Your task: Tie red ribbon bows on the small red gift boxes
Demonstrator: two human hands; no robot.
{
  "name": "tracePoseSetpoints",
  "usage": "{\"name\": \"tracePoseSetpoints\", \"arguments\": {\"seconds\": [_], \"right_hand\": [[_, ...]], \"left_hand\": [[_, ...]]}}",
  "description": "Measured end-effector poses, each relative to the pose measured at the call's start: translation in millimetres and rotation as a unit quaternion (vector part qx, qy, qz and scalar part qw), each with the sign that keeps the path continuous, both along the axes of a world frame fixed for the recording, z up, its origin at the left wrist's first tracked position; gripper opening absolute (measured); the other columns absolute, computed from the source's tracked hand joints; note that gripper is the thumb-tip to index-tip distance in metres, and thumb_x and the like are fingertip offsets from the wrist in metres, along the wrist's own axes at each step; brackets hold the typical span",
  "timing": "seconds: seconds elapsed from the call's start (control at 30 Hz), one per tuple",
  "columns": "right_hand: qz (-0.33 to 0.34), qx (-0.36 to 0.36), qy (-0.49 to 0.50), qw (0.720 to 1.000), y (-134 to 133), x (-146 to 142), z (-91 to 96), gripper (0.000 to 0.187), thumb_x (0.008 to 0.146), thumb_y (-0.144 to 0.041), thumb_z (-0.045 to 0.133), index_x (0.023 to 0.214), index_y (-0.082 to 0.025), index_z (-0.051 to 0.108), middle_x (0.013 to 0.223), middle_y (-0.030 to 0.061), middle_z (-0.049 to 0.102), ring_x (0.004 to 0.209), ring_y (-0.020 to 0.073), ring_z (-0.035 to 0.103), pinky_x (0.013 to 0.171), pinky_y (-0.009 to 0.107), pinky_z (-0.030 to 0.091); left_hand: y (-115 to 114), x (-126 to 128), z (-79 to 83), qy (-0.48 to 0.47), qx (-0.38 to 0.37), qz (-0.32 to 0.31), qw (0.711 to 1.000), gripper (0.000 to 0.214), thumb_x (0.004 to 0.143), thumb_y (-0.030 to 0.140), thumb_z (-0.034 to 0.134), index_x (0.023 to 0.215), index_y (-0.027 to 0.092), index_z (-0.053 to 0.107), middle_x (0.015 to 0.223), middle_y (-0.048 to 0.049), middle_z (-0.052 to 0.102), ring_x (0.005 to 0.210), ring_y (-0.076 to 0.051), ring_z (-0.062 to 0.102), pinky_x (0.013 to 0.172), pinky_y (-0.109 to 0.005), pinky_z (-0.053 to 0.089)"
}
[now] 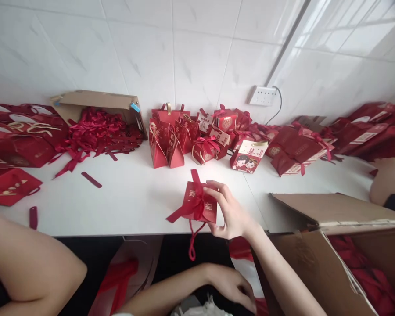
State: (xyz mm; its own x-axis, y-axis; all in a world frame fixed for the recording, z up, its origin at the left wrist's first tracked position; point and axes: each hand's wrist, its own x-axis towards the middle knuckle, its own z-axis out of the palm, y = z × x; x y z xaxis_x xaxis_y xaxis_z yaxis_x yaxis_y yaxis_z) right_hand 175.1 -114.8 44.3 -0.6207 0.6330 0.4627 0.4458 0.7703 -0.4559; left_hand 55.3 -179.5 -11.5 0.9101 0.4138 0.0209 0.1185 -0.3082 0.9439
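At white table edge, right hand holding red box, ribbon bow

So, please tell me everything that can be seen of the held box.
The box is small, red and looks like stiff card, with pale lettering. A red, fabric-looking ribbon crosses it, gathered near the middle, ends loose; a red cord dangles below. The right grip holds it by one side, slightly tilted, near the front edge of the table. Its underside is hidden.

A white table bears red boxes, a cardboard carton of ribbons and loose dark-red strips.
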Motion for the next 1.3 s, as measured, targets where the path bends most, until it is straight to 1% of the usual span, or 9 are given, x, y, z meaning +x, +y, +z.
{"name": "tracePoseSetpoints", "arguments": {"seconds": [0.07, 0.17, 0.3, 0.4, 0.53, 0.63, 0.77, 1.03, 1.3], "right_hand": [[-0.018, -0.069, -0.038, 0.997, -7, 26, -9.3, 0.086, 0.061, -0.013, 0.056, 0.141, -0.018, 0.024, 0.141, 0.0153, 0.035, 0.135, 0.031, 0.028, 0.107, 0.051, 0.031], [-0.064, -0.134, 0.007, 0.989, -18, 50, -19.0, 0.086, 0.07, -0.017, 0.055, 0.145, -0.021, 0.012, 0.15, 0.0127, 0.023, 0.139, 0.0281, 0.02, 0.11, 0.05, 0.028], [-0.163, -0.126, 0.15, 0.967, -37, 51, -28.9, 0.073, 0.083, -0.039, 0.053, 0.143, -0.022, 0.015, 0.146, 0.0153, 0.026, 0.136, 0.0285, 0.027, 0.103, 0.05, 0.038], [-0.146, -0.159, 0.13, 0.968, -48, 37, -33.0, 0.084, 0.078, -0.047, 0.062, 0.143, -0.021, 0.014, 0.145, 0.0168, 0.025, 0.135, 0.0286, 0.028, 0.104, 0.048, 0.038], [-0.095, -0.192, 0.083, 0.973, -48, 27, -37.0, 0.088, 0.078, -0.042, 0.065, 0.144, -0.022, 0.01, 0.149, 0.0162, 0.015, 0.139, 0.0281, 0.021, 0.107, 0.047, 0.036], [-0.153, -0.169, 0.117, 0.967, -42, 32, -45.4, 0.074, 0.084, -0.036, 0.058, 0.142, -0.024, 0.014, 0.143, 0.0173, 0.026, 0.133, 0.0284, 0.033, 0.1, 0.049, 0.042], [-0.309, -0.12, 0.193, 0.924, -37, 40, -55.4, 0.049, 0.09, -0.032, 0.048, 0.134, -0.024, 0.027, 0.127, 0.0161, 0.043, 0.113, 0.0264, 0.052, 0.088, 0.048, 0.05], [-0.28, -0.17, 0.211, 0.921, -51, 23, -45.5, 0.029, 0.09, -0.038, 0.048, 0.115, -0.023, 0.045, 0.114, 0.011, 0.054, 0.098, 0.0208, 0.06, 0.077, 0.038, 0.055], [-0.335, -0.052, 0.135, 0.931, -70, 7, -27.3, 0.016, 0.088, -0.033, 0.053, 0.097, -0.02, 0.052, 0.078, 0.0025, 0.055, 0.066, 0.0147, 0.055, 0.061, 0.03, 0.051]], "left_hand": [[-7, 10, -0.6, 0.011, -0.055, -0.063, 0.996, 0.011, 0.077, 0.04, 0.066, 0.07, 0.032, 0.062, 0.079, 0.0042, 0.068, 0.071, -0.01, 0.067, 0.06, -0.017, 0.052], [5, -16, 33.5, -0.032, -0.111, -0.042, 0.992, 0.018, 0.071, 0.047, 0.069, 0.08, 0.031, 0.066, 0.101, -0.0022, 0.07, 0.096, -0.018, 0.065, 0.083, -0.024, 0.052], [52, -72, 71.9, -0.233, -0.079, 0.235, 0.941, 0.029, 0.085, 0.045, 0.053, 0.074, 0.021, 0.063, 0.079, -0.0057, 0.07, 0.073, -0.02, 0.067, 0.073, -0.037, 0.054], [95, -88, 58.3, -0.233, 0.017, 0.425, 0.874, 0.032, 0.086, 0.045, 0.049, 0.076, 0.019, 0.065, 0.087, -0.0065, 0.07, 0.086, -0.021, 0.064, 0.08, -0.036, 0.051], [125, -81, 23.3, -0.096, 0.037, 0.383, 0.918, 0.045, 0.087, 0.053, 0.04, 0.091, 0.017, 0.067, 0.105, -0.0087, 0.068, 0.105, -0.023, 0.06, 0.088, -0.035, 0.048], [120, -82, 10.4, -0.07, 0.023, 0.417, 0.906, 0.049, 0.087, 0.053, 0.034, 0.092, 0.016, 0.065, 0.079, -0.0065, 0.069, 0.08, -0.02, 0.064, 0.079, -0.033, 0.05], [104, -94, 7.7, -0.102, 0.02, 0.545, 0.832, 0.04, 0.088, 0.046, 0.033, 0.078, 0.016, 0.059, 0.043, 0.0032, 0.046, 0.045, -0.013, 0.048, 0.059, -0.029, 0.046], [72, -88, 35.8, 0.061, 0.092, 0.45, 0.886, 0.029, 0.083, 0.045, 0.047, 0.09, 0.02, 0.06, 0.097, -0.0049, 0.061, 0.089, -0.018, 0.059, 0.077, -0.027, 0.047], [45, -93, 59.8, 0.203, 0.041, 0.42, 0.883, 0.031, 0.085, 0.052, 0.046, 0.085, 0.022, 0.056, 0.071, 0.003, 0.06, 0.066, -0.014, 0.057, 0.06, -0.022, 0.042]]}}
